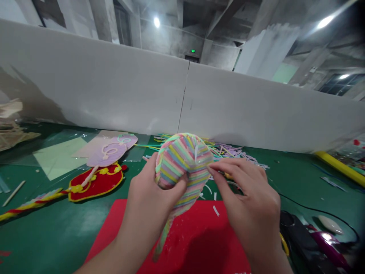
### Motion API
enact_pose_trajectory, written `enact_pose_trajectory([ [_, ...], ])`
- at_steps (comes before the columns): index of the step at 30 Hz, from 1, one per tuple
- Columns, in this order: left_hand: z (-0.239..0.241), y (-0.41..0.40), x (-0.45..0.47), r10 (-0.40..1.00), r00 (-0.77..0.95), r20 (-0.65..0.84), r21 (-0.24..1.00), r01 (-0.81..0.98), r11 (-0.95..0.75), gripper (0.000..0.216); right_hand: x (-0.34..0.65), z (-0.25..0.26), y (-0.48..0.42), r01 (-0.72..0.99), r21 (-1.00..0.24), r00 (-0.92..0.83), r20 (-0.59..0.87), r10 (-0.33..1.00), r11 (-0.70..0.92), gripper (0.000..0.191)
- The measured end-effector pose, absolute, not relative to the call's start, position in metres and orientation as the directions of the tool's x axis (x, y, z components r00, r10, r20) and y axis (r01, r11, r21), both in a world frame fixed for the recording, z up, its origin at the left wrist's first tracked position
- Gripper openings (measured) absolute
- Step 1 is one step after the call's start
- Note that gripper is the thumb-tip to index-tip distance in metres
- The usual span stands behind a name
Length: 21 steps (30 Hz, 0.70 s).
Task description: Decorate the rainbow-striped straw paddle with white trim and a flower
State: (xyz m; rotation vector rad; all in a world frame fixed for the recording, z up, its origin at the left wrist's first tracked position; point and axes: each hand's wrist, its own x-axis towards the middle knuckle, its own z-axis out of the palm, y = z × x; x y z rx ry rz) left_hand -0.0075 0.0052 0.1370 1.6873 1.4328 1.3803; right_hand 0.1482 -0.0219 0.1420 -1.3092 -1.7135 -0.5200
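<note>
A hand fan (182,171) covered with pastel-striped pipe cleaners is held up in the middle of the view. Its twisted pastel handle (164,238) points down toward me. My left hand (159,194) is wrapped round the fan's left side, thumb across the striped face. My right hand (242,194) is at the fan's right edge, thumb and forefinger pressed together. What the fingertips hold, if anything, is too small to make out. A small whitish strip (196,153) shows on the fan's upper face.
Below lies a red mat (199,243) with white scraps near it. A red fan (98,184) and a purple one (112,150) lie left. Loose pipe cleaners (234,151) lie behind. A black object (299,232) and purple tool (329,247) sit right. A white partition (128,87) stands behind.
</note>
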Motion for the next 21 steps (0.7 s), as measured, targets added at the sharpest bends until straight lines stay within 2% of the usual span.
enact_pose_trajectory([
  [13,0.140,0.010,-0.007,0.979,0.155,0.135,0.975,0.156,-0.159,0.024,0.179,0.149,-0.013,0.957,-0.196,0.069,0.873,0.483,0.215,0.004],
  [21,0.140,0.013,-0.007,0.982,0.187,0.009,0.988,0.148,-0.037,0.026,0.206,0.151,-0.003,0.956,-0.261,0.171,0.869,0.465,0.135,0.006],
])
